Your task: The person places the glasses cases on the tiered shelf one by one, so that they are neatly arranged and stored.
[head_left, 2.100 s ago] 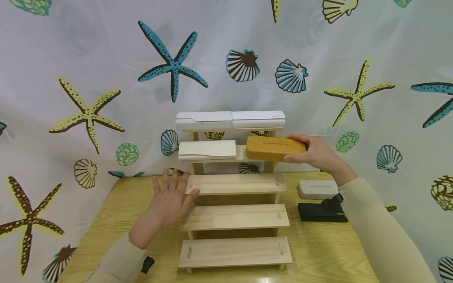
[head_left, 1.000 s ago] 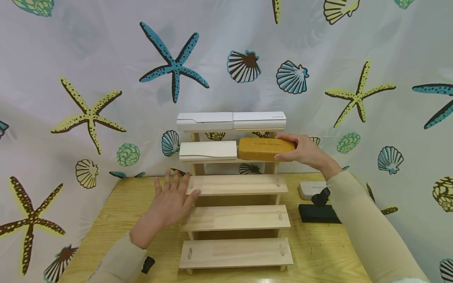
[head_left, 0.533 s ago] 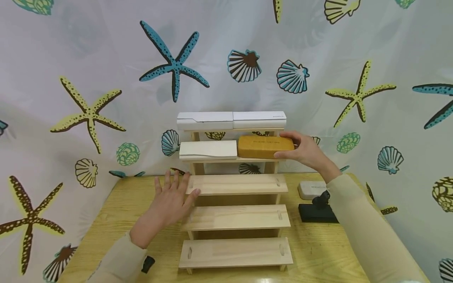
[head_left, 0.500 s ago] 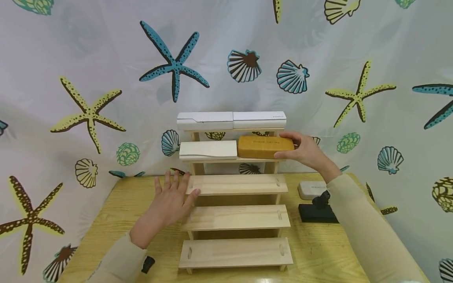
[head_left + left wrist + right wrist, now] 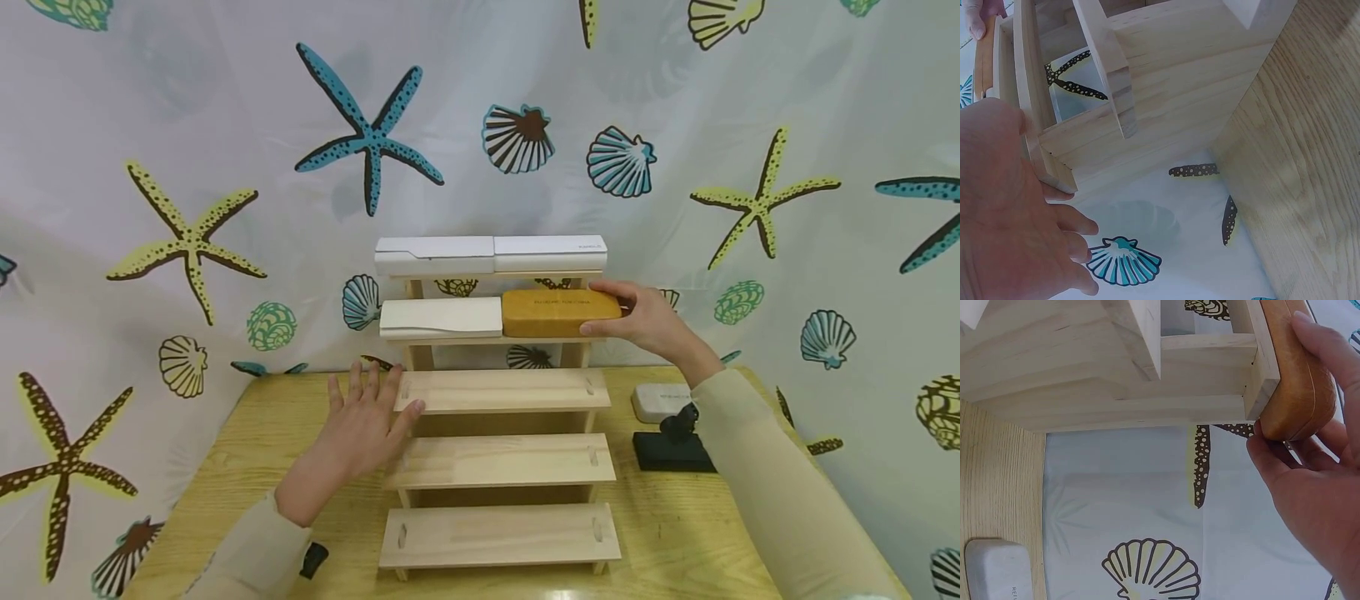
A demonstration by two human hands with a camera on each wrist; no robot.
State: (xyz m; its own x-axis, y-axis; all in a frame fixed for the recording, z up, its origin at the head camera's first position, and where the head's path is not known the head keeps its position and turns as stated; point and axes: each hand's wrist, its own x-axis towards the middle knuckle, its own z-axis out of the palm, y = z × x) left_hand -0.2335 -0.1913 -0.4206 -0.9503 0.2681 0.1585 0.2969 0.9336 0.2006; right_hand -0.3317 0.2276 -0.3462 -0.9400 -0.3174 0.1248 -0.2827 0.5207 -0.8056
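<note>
A tan-orange glasses case (image 5: 558, 314) lies on the second shelf from the top of a stepped wooden rack (image 5: 501, 390). My right hand (image 5: 651, 321) grips its right end, thumb in front and fingers behind. In the right wrist view the orange case (image 5: 1300, 375) overhangs the shelf end slightly. To its left on that shelf sits a white case (image 5: 440, 317), their ends meeting. My left hand (image 5: 360, 425) is spread, fingers straight, with the thumb at the left end of the middle shelf. In the left wrist view the left hand (image 5: 1016, 212) is beside the rack's side.
Two white boxes (image 5: 435, 254) fill the top shelf end to end. On the wooden table (image 5: 277, 442), right of the rack, lie a pale grey case (image 5: 660, 402) and a black case (image 5: 671, 452), partly covered by the right sleeve. A patterned curtain (image 5: 480, 75) hangs behind.
My right hand has brought the orange case leftward onto the second shelf, against the white case. It has shifted slightly left in the last half second. The left hand has stayed put.
</note>
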